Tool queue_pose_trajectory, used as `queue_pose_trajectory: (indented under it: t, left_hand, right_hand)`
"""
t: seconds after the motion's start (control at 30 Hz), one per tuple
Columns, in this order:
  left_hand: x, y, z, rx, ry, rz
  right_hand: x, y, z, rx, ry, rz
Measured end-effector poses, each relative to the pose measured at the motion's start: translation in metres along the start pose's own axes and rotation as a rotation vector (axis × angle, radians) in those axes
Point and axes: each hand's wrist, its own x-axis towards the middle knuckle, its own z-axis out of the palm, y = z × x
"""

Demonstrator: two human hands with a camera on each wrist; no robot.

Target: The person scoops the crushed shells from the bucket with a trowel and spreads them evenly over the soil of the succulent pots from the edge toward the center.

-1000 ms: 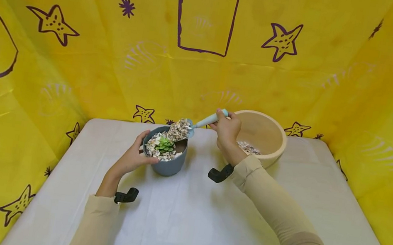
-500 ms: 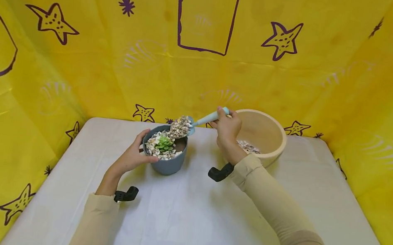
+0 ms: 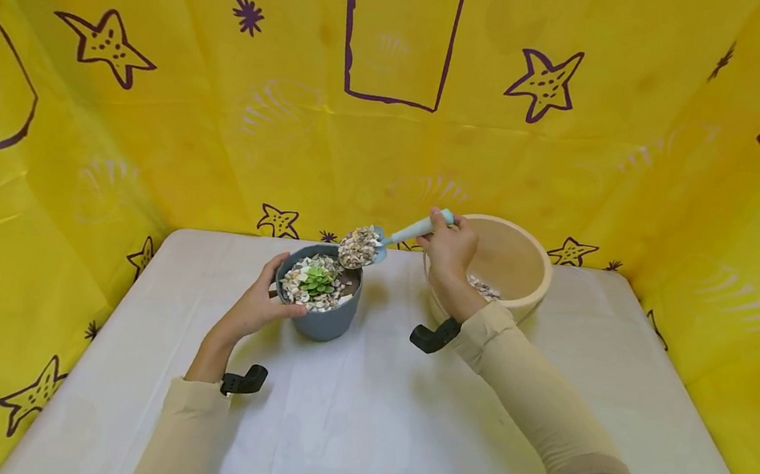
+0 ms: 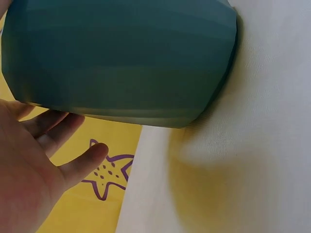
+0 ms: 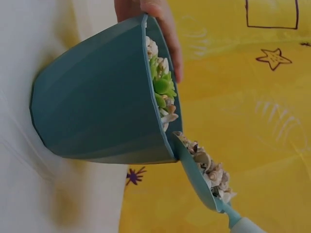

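A grey-blue plant pot stands on the white table, holding a small green succulent ringed by pale shell bits. My left hand grips the pot's left side, thumb toward the front and fingers round the back. My right hand holds a small light-blue trowel by its handle. Heaped on its blade are broken shells. In the right wrist view the blade's tip overlaps the pot's rim, beside a patch of brown surface inside the pot that shows in the head view.
A large tan bowl stands at the right back of the table, with some shell bits at its bottom. My right forearm passes in front of it. Yellow patterned cloth rises behind the table and on both sides.
My right hand and the loaded trowel have shifted slightly right, its blade drawing away from the succulent toward the pot's right rim. My left hand and the pot stay in place.
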Motion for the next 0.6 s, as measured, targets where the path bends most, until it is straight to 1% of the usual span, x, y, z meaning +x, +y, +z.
queue_pose_trajectory:
  t: [0.1,0.27,0.37,0.6]
  left_hand:
    - [-0.0020,0.0013,0.0013,-0.002,0.008,-0.004]
    - [-0.0027,0.0033,0.0004,0.006,0.001,0.011]
    - [-0.0005,0.0032,-0.0007,0.014,-0.011,0.018]
    - [0.0009,0.0004,-0.0017,0.014,-0.030,0.003]
  right_hand:
    - [-0.0001,-0.0015,-0.0022,-0.013,0.001,0.007]
    - [0.0005,-0.0027,-0.0035,-0.035,-0.003,0.006]
    - [0.0009,-0.0025,-0.0033,-0.043,-0.005,-0.007]
    - [-0.0019,-0.0024,-0.0030,-0.046,-0.026,-0.056]
